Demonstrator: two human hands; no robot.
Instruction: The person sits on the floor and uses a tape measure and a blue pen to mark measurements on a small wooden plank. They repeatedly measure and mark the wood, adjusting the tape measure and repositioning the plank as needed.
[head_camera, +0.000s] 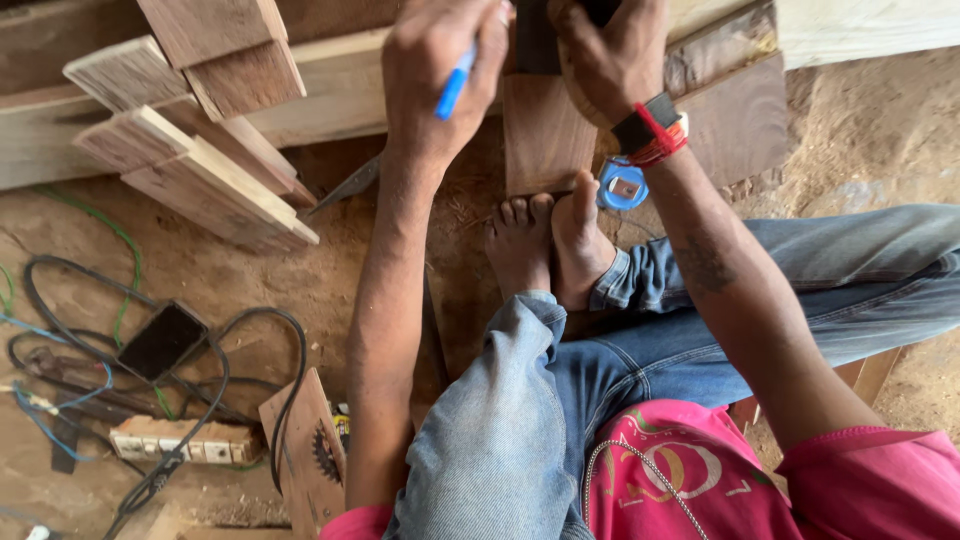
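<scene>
My left hand (435, 70) grips a blue pen (453, 85), tip pointing down, just left of a brown wooden board (545, 135). The board stands on the dirt floor in front of my bare feet (545, 240). My right hand (610, 55), with a black and red band at the wrist, is curled over the board's upper right edge and holds it. A darker strip (535, 35) shows between the two hands. A blue tape measure (622, 187) lies by my right foot, under the right wrist.
Several pale planks (200, 160) lie stacked at upper left, with a metal blade (345, 187) beside them. At lower left lie a black phone (160, 340), tangled cables (60, 350), a power strip (180, 440) and a board with a toothed blade (322, 455). Long boards (340, 85) run along the back.
</scene>
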